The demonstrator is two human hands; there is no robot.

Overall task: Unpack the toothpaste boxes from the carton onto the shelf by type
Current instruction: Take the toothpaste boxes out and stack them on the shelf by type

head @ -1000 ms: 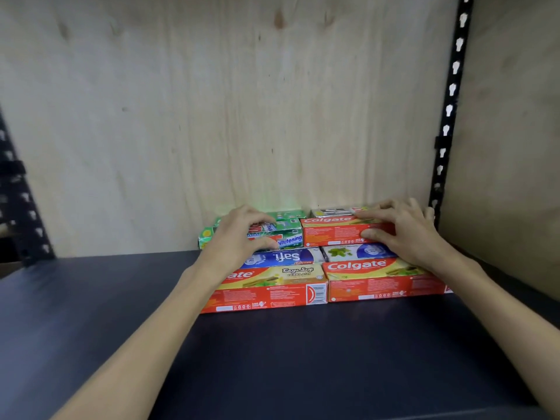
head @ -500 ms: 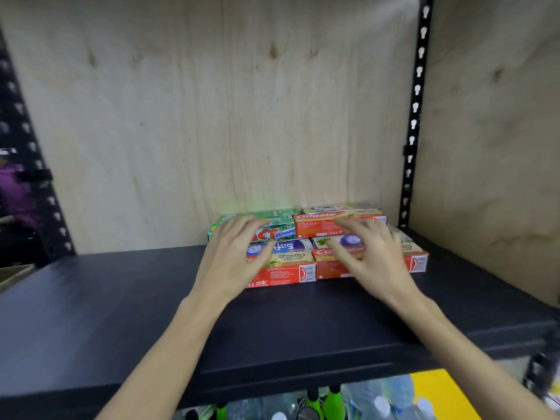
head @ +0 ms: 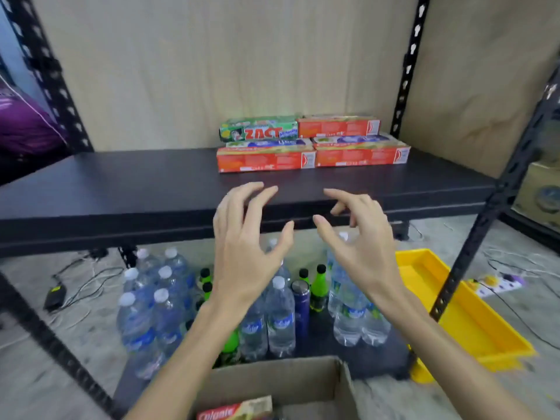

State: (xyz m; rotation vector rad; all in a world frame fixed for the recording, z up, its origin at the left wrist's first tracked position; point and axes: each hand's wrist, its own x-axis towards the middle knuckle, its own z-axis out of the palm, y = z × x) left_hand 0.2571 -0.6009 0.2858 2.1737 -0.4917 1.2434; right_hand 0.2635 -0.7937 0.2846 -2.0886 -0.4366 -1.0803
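Toothpaste boxes stand stacked at the back right of the black shelf (head: 121,183): a green Zact box (head: 259,132) beside a red box (head: 338,126) on top, two blue-topped boxes in the middle, and red Colgate boxes (head: 265,159) in front. My left hand (head: 245,237) and my right hand (head: 360,237) hover in front of the shelf's edge, fingers spread and curled, holding nothing. At the bottom, the cardboard carton (head: 303,380) holds a red Colgate box (head: 235,409).
Several water bottles (head: 281,316) and green bottles stand on the lower shelf. A yellow tray (head: 466,313) lies on the floor at right, with cables and a power strip (head: 497,284) nearby. Black perforated uprights (head: 406,65) frame the shelf.
Both hands have left the stacked boxes and pulled back toward me, past the shelf's front edge. The view has dropped, showing the lower shelf and the carton.
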